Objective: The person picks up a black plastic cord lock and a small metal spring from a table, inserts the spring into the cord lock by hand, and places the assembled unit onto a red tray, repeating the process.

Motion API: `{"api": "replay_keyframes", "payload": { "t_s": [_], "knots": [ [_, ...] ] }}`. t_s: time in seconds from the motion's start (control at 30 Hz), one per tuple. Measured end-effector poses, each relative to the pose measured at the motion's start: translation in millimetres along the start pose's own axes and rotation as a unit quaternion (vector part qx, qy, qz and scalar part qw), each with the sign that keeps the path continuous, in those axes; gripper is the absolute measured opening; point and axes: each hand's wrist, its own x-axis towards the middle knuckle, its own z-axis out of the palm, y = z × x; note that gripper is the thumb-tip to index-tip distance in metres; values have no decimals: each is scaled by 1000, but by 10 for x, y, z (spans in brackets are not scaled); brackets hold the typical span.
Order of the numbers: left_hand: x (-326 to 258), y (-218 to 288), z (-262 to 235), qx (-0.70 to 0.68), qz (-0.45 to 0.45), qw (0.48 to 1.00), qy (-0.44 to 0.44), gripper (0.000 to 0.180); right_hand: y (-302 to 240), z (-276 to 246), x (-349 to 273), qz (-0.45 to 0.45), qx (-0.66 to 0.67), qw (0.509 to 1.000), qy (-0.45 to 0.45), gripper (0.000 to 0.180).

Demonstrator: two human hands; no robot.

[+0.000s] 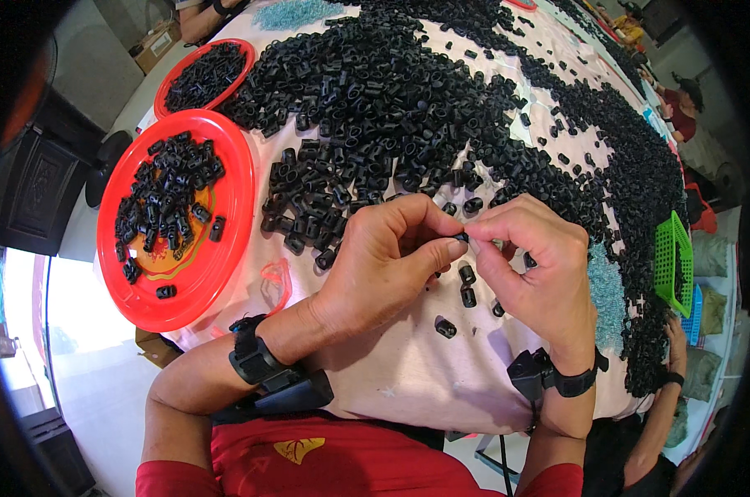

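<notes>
My left hand point(383, 261) pinches a small black plastic part point(461, 237) between thumb and forefinger, over the near part of the table. Thumb and forefinger of my right hand point(532, 261) are pressed together right at the same part; whatever they hold is too small to make out. Below my fingers a few loose black plastic parts, short hollow barrels, lie on the pink cloth, one of them a single barrel point(446, 328). Just beyond my hands spreads a large heap of such barrels point(375, 99).
A red plate point(241, 207) with black barrels stands at left; behind it a red bowl point(249, 58) holds thin black pieces. Small bluish pieces point(605, 298) lie at right, near a green basket point(671, 265). Another person's hand point(677, 340) rests at the right table edge.
</notes>
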Motion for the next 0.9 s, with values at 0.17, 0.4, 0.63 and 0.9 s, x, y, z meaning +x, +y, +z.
{"api": "replay_keyframes", "payload": {
  "t_s": [0.17,0.4,0.63,0.9],
  "knots": [
    [-4,-70,-17,79,55,995,28,6,9,47,1,-17,-11,1000,2,14],
    [10,-87,104,38,17,997,66,11,-5,44,1,30,2,1000,3,17],
    [58,52,30,-44,-64,997,17,17,-176,101,16,4,-92,995,25,36],
    [68,-17,37,-83,-87,993,0,19,-112,124,-18,-59,-134,989,9,59]
  ]
}}
